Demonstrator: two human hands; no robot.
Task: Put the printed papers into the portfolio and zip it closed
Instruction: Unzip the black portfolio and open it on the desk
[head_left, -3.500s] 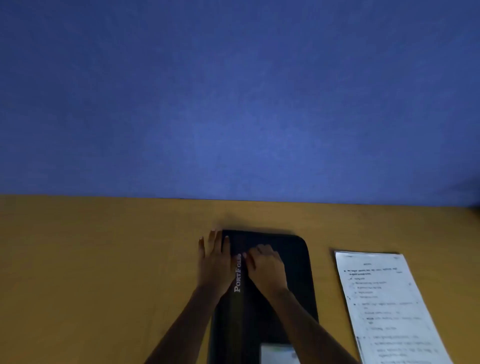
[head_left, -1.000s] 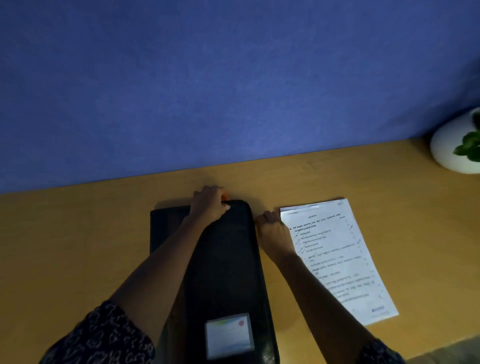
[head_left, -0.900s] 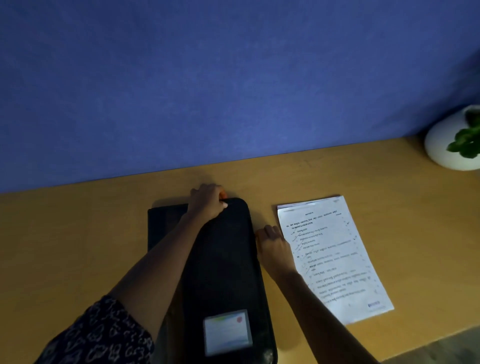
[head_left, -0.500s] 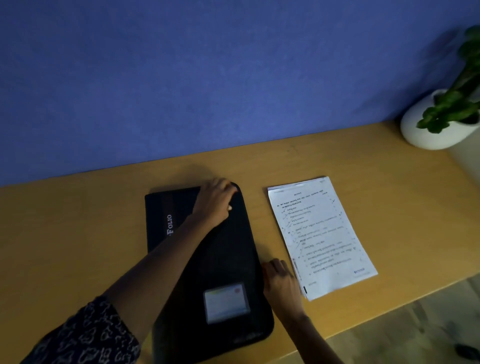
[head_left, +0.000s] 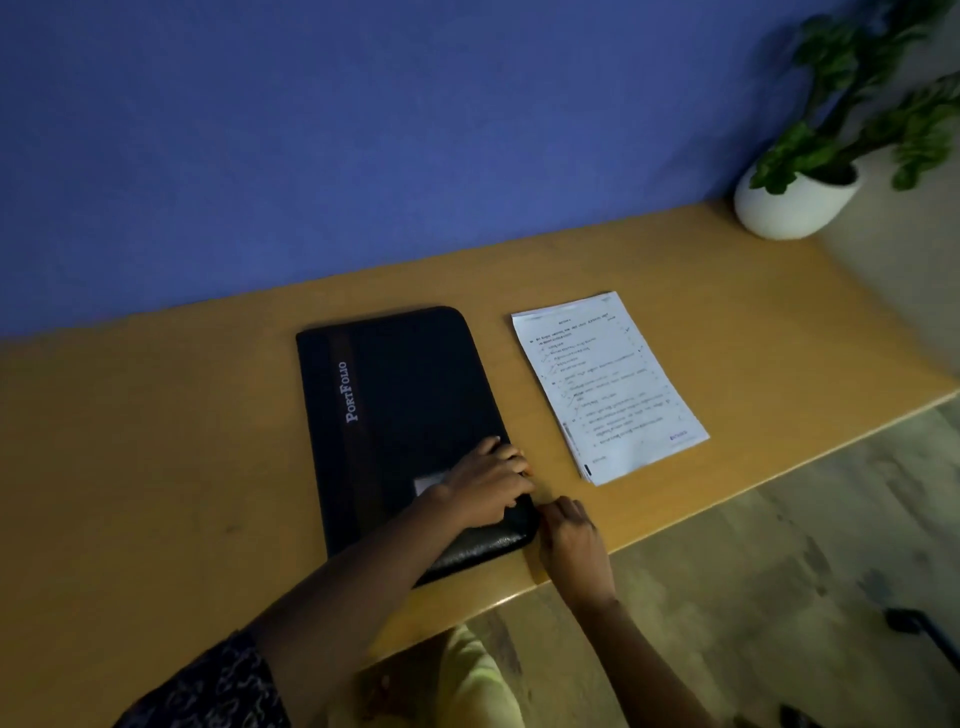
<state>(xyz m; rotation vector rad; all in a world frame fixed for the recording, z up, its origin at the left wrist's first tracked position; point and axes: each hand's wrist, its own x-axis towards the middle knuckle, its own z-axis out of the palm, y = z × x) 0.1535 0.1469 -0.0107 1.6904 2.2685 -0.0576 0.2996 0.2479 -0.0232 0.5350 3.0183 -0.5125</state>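
A black zip portfolio (head_left: 400, 395) with the word "PortFolio" printed on it lies flat and closed on the wooden desk (head_left: 156, 441). My left hand (head_left: 488, 486) presses on its near right corner, with the fingers curled over the right edge. At that same corner my right hand (head_left: 571, 535) is pinched against the zipper edge; the pull itself is hidden by the fingers. A small stack of printed papers (head_left: 608, 384) lies on the desk to the right of the portfolio, apart from both hands.
A white pot with a green plant (head_left: 795, 200) stands at the desk's far right corner against the blue wall. The desk's front edge (head_left: 675, 525) runs just behind my right hand, with wooden floor beyond it.
My right hand has travelled from the portfolio's far right corner down its right edge to the near corner. My left hand has moved from the far edge to the near right corner.
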